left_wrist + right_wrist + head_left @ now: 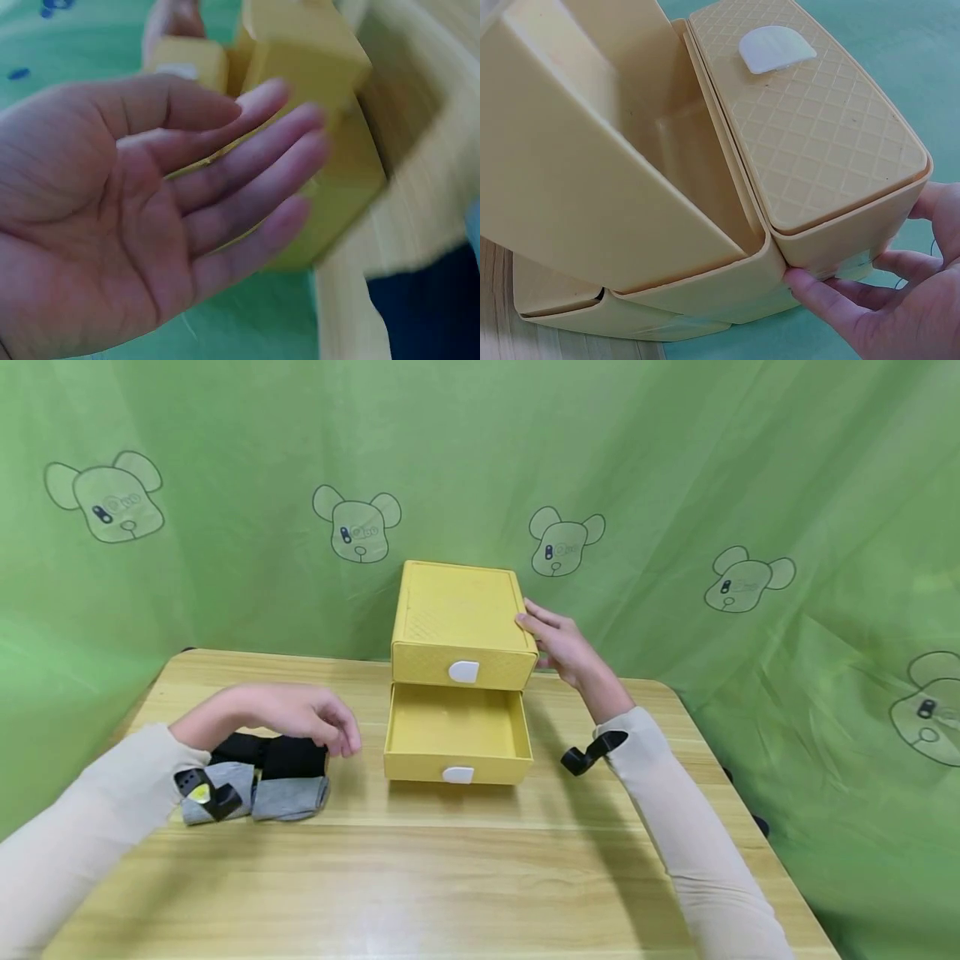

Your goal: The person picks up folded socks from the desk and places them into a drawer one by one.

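A yellow drawer cabinet (467,602) stands near the back of the table, its upper drawer closed and the drawer below (457,727) pulled out with a bare interior. My right hand (562,643) rests on the cabinet's right side near the top; in the right wrist view its fingertips (810,289) touch the side wall. My left hand (296,714) hovers left of the pulled-out drawer with loosely bent fingers, holding nothing; its palm (90,225) shows in the left wrist view. Just below it lie folded black and grey cloth pieces (292,797), partly hidden by the hand and wrist strap.
White tabs (463,672) are the drawers' handles. The wooden table (450,893) extends toward me in front of the cabinet. Behind it hangs a green curtain (465,452) printed with bear heads.
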`<state>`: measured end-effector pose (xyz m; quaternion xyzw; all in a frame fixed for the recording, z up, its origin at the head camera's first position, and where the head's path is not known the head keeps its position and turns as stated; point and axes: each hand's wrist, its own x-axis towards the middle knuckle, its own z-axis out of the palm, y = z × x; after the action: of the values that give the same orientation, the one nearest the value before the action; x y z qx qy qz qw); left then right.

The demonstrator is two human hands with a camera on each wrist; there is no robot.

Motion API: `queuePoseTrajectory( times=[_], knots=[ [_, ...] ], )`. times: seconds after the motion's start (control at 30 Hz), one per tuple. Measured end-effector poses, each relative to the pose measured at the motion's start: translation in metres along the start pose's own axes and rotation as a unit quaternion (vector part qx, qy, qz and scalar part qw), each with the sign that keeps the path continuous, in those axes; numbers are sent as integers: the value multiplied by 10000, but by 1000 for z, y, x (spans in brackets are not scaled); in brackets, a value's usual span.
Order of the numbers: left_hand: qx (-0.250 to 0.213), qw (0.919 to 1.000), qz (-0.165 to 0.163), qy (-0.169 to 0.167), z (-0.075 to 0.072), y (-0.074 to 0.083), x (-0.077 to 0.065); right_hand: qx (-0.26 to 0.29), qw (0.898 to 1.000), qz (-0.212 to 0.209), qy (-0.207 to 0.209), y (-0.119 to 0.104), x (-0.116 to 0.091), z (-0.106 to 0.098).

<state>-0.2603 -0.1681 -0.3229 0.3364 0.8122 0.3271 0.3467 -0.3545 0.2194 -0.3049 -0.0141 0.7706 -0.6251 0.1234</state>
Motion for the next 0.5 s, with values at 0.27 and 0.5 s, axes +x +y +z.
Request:
queuePoseTrajectory(
  times=[0.27,0.5],
  knots=[
    [1077,9892,-289,947,-3,-57,-5,5,10000,-12,-9,1,1,0],
    [1728,9764,-744,1065,5,-81,-4,9,10000,-16,3,2,2,-1]
  ],
)
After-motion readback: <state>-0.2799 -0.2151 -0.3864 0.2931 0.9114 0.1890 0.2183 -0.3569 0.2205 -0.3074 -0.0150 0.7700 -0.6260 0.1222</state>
